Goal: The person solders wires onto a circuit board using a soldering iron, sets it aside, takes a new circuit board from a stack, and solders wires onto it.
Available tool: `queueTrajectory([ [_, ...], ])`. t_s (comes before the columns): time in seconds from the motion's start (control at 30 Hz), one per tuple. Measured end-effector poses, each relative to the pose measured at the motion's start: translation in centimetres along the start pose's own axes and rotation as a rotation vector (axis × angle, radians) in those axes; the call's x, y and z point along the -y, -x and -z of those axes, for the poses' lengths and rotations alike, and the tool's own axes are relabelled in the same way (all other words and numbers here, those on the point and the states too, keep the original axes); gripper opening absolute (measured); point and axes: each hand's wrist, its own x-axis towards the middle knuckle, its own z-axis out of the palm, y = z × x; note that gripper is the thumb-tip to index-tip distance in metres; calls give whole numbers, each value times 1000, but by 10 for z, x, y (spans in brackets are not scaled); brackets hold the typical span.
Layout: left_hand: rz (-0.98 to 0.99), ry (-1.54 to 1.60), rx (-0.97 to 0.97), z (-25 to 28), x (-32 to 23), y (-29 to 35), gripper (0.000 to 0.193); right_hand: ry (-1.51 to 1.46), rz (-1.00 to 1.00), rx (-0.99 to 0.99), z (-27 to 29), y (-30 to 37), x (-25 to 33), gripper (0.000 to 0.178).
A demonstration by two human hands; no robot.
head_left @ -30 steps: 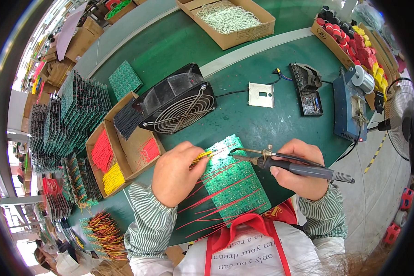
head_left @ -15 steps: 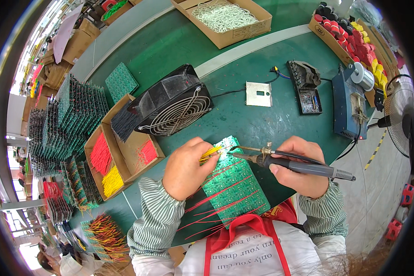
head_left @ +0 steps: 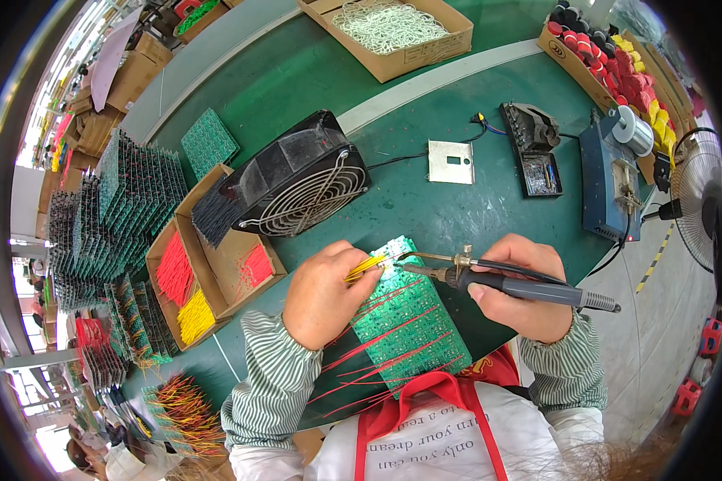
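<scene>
A green circuit board panel (head_left: 415,333) lies on the bench in front of me, with rows of red wires (head_left: 393,353) trailing off its left side. My left hand (head_left: 326,293) is closed on a small bundle of yellow wires (head_left: 364,269), their ends at the panel's upper edge. In my right hand (head_left: 524,289) is a soldering iron (head_left: 529,290) with a dark grey handle, gripped like a pen. A thin feed tube runs along the iron, and its tip meets the board close to the yellow wire ends.
A black fan (head_left: 305,180) stands beyond my left hand. Left of it is a cardboard box (head_left: 231,309) of red, yellow and black wires, then stacked circuit boards (head_left: 140,184). At right are a blue soldering unit (head_left: 606,180) with a solder spool (head_left: 632,132) and a black holder (head_left: 535,152).
Almost nothing differs. Both hands keep their hold, and the iron's tip stays at the board's upper edge; the whole view has shifted very slightly.
</scene>
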Motion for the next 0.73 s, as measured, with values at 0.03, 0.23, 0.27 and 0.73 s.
queueTrajectory([
  [0.03,7,-4,-2,1,-1,0,14,3,2,-7,1,0,1,16],
  [0.23,25,-458,-419,49,4,5,11,-16,-17,-48,9,5,-2,17],
  [0.27,67,-536,-508,55,3,5,10,-4,-21,-50,11,6,-2,17],
  [0.73,-65,-24,-24,-14,-9,-15,15,-40,-44,-63,13,5,-7,16],
])
